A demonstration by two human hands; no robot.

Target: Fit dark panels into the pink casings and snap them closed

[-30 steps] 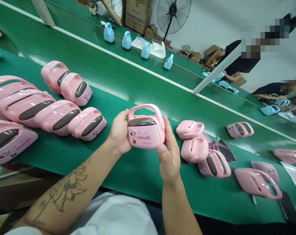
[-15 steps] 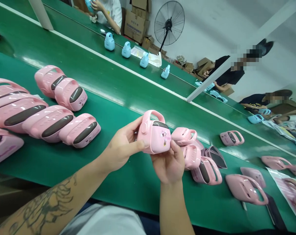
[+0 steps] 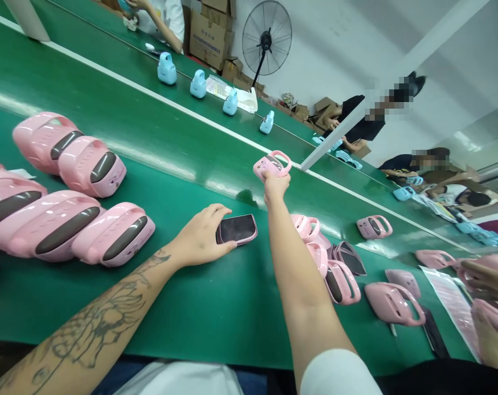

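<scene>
My right hand (image 3: 275, 185) is stretched far out over the green belt (image 3: 191, 148), fingers closed on a small pink handled case (image 3: 272, 163) held just above the belt near its white stripe. Closer in, my left hand (image 3: 202, 235) lies on the belt with its fingers curled around the edge of a flat pink-rimmed piece with a dark glossy face (image 3: 236, 229). Both forearms reach forward from the bottom of the view.
A row of finished pink cases (image 3: 88, 230) lies at the left. Loose pink shells and dark panels (image 3: 335, 263) sit at the right. Several blue cases (image 3: 198, 84) stand on the far belt, where other people sit. A floor fan (image 3: 266, 39) and cardboard boxes stand behind.
My right hand has carried the pink case away from me toward the belt's far stripe. My left hand has let go of it and dropped onto the dark-faced piece on the belt.
</scene>
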